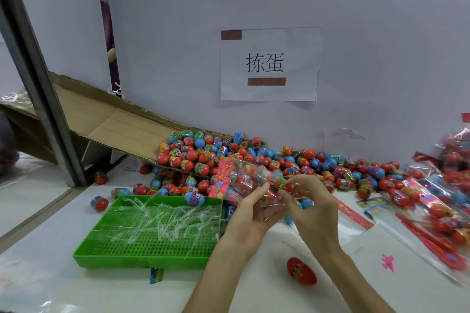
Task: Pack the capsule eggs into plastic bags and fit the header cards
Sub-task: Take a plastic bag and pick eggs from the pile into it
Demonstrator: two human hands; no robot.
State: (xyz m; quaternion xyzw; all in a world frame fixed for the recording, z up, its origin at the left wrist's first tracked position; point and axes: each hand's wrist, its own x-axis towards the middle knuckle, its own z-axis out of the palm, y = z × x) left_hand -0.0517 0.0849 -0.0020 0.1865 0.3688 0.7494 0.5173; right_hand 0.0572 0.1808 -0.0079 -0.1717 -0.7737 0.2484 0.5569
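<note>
White table (50, 287), heaped capsule eggs (203, 150), green tray (142, 260); left hand (250, 213), right hand (315, 203) pinching filled plastic bag (250, 178)

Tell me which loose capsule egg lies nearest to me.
The red egg lying alone on the bare white table, nearest the camera and well apart from the pile.

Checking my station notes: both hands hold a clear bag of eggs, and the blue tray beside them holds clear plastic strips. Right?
Not quite: the head view shows the tray is green, not blue. The left hand and right hand do hold the bag of eggs, and plastic strips lie in the tray.
</note>
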